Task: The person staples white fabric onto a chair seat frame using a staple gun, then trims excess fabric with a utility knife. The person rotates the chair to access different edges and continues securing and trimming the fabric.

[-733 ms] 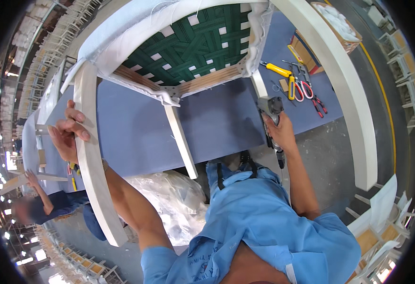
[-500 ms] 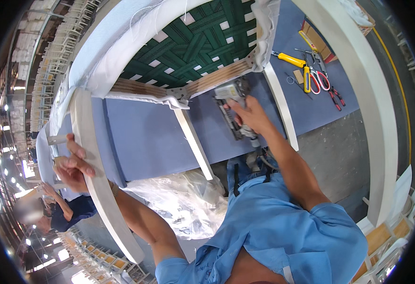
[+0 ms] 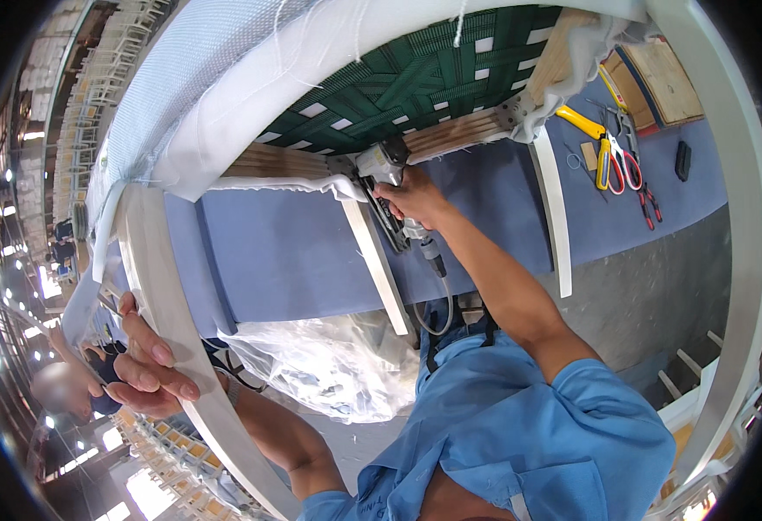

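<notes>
An upturned chair fills the upper view, with green woven webbing [image 3: 416,82] across its seat underside and pale fabric [image 3: 203,104] around it. My right hand [image 3: 411,198] grips a pneumatic staple gun [image 3: 384,163] by its handle, an air hose [image 3: 444,304] trailing below. The gun's head is at the wooden seat rail [image 3: 281,162], near a metal corner plate; whether its nose touches is hidden. At the left, my left hand [image 3: 151,369] curls loosely around a white chair leg [image 3: 159,260], fingertips against its face.
On the blue padded bench [image 3: 277,252] at right lie red-handled scissors [image 3: 626,172], a yellow-handled tool [image 3: 581,120], red-handled pliers [image 3: 649,208] and a black block [image 3: 682,161]. Clear plastic sheeting [image 3: 329,365] lies below. A large white curved leg [image 3: 742,174] arcs at right. Another person [image 3: 72,391] is at far left.
The staple gun in my right hand has moved left and up to the seat rail's corner. In the view, the chair has shifted; my left hand stays around its leg.
</notes>
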`<state>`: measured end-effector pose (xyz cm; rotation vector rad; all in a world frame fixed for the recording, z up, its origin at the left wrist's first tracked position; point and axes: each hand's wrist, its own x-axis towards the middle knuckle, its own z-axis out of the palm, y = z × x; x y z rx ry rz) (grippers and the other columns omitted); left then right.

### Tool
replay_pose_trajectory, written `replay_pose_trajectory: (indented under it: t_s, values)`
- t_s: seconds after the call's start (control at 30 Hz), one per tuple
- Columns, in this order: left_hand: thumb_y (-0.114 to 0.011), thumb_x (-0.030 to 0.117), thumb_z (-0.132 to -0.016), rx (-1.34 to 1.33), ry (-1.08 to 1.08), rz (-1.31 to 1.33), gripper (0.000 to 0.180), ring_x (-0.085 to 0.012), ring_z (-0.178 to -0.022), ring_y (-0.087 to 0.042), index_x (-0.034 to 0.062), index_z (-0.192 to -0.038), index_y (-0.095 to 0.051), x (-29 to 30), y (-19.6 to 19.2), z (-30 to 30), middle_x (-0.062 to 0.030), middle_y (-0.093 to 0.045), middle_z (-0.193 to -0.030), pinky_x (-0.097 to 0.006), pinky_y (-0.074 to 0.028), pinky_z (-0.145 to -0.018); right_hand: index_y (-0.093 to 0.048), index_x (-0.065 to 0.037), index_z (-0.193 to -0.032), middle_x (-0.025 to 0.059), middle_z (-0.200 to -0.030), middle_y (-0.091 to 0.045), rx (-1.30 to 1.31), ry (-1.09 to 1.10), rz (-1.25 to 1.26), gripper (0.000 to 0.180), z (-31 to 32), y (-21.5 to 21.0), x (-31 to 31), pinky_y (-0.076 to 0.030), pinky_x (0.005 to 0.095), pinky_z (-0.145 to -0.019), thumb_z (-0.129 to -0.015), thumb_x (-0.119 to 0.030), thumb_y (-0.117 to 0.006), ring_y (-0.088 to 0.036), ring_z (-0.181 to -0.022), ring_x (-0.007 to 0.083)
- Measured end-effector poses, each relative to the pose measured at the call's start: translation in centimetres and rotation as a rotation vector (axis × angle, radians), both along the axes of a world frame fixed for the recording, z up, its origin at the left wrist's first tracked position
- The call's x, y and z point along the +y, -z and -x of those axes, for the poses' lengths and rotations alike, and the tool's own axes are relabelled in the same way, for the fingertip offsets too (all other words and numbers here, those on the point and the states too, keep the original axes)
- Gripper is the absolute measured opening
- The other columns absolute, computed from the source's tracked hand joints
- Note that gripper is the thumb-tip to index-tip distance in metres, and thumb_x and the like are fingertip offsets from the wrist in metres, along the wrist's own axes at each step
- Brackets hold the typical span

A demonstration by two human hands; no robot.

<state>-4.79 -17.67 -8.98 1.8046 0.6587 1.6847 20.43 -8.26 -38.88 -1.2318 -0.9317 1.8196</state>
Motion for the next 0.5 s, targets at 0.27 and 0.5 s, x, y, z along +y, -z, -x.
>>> replay_pose_trajectory:
  t_s: [0.27, 0.5]
  values:
    - [-0.019, 0.04, -0.108, 0.085, 0.098, 0.042, 0.056, -0.0087, -0.086, -0.054, 0.0145, -0.093, -0.067, -0.3, -0.2, 0.3, 0.0091, -0.054, -0.046, -0.043, -0.004, -0.124, -0.061, 0.003, -0.107, 0.0071, -0.068, -0.062, -0.038, 0.0, -0.065, 0.031, 0.7, 0.5, 0.0, -0.047, 0.0319, -0.044, -0.088, -0.02, -0.068, -0.057, -0.049, 0.0149]
    - [-0.016, 0.034, -0.109, 0.102, 0.132, 0.012, 0.056, -0.0134, -0.091, -0.054, 0.0111, -0.095, -0.066, 0.6, -0.2, 0.6, 0.0062, -0.052, -0.044, -0.047, -0.005, -0.124, -0.062, 0.003, -0.103, 0.011, -0.072, -0.066, -0.551, -0.108, -0.39, 0.033, -4.5, -0.7, -2.8, -0.051, 0.0367, -0.056, -0.089, -0.026, -0.07, -0.063, -0.058, 0.0228]
